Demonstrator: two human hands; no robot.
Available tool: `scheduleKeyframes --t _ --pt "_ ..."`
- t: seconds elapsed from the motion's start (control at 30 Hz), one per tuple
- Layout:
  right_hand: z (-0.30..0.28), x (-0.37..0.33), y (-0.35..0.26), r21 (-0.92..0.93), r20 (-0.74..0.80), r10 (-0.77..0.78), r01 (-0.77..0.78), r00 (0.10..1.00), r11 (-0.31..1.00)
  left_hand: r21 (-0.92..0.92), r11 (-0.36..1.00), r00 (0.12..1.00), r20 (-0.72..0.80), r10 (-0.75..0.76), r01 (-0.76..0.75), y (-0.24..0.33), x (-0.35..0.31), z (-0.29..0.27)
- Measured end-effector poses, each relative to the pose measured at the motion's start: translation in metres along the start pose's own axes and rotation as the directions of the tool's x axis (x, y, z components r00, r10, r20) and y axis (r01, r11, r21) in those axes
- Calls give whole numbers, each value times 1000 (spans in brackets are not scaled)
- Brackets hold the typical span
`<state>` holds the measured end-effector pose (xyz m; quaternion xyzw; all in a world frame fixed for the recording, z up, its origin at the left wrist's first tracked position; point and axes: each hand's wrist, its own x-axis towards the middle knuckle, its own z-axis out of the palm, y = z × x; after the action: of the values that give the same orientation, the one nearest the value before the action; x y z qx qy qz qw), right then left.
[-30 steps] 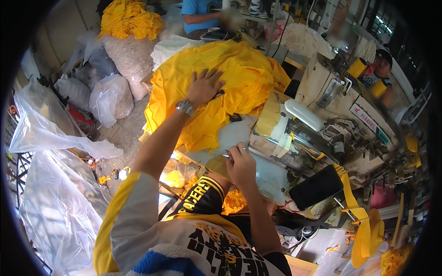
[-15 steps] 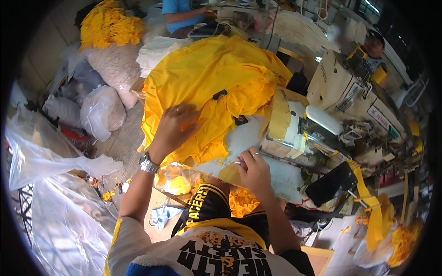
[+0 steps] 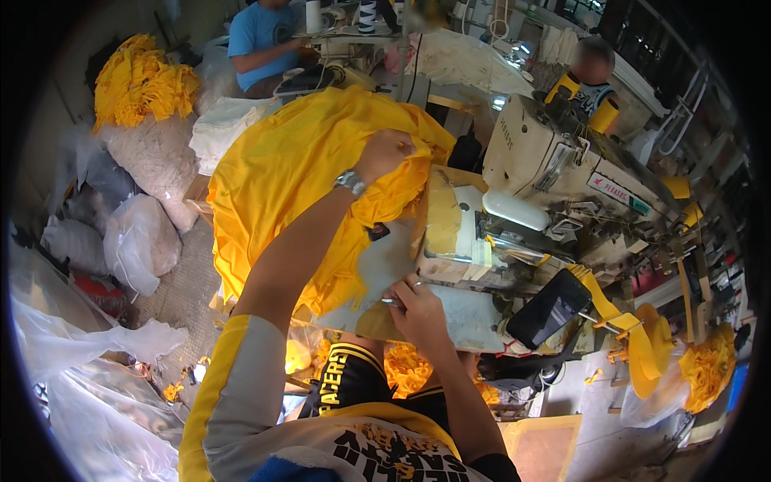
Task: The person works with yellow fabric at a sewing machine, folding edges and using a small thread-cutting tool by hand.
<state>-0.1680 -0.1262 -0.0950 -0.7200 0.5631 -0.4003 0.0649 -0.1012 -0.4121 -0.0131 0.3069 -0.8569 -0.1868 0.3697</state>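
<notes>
the left hand, with a silver wristwatch on its wrist, is at the right part of the yellow cloth pile, fingers curled in narrow; i cannot tell whether they grip a fold or only press on it. the pile is heaped in front of the person, at the left of the pale worktable. the right hand, a ring on one finger, is closed around a small metallic tool, too little of it showing to say which kind, near the front edge of the table and apart from the pile. a small black object lies at the cloth's right edge. to the right stands an industrial sewing machine; a dark-screened smartphone is tilted near its front, just beside a yellow fabric strip. beyond the pile is a co-worker in a blue shirt; at left, yellow cloth pieces top a bulging sack
</notes>
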Motion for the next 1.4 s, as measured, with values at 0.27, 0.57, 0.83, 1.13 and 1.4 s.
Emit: scheduleKeyframes --t 0.27,0.57,0.83,1.13,1.4 --pt "-4 1 2 68 38 -6 4 999 998 -351 931 965 -197 -173 96 0 -36 -65" --pt "-5 -2 3 186 86 -168 150 982 971 -311 909 907 -228 -354 277 -42 -84 -63" --pt "0 -1 5 118 105 -130 117 986 986 25 987 945 -292 -144 158 -12 -81 -50" --pt "-2 0 5 55 19 -23 22 1000 998 142 973 952 -225 210 -181 48 -121 -43" --pt "6 1 -4 59 92 -45 40 995 997 360 907 883 -322 342 -220 68 -191 -29"
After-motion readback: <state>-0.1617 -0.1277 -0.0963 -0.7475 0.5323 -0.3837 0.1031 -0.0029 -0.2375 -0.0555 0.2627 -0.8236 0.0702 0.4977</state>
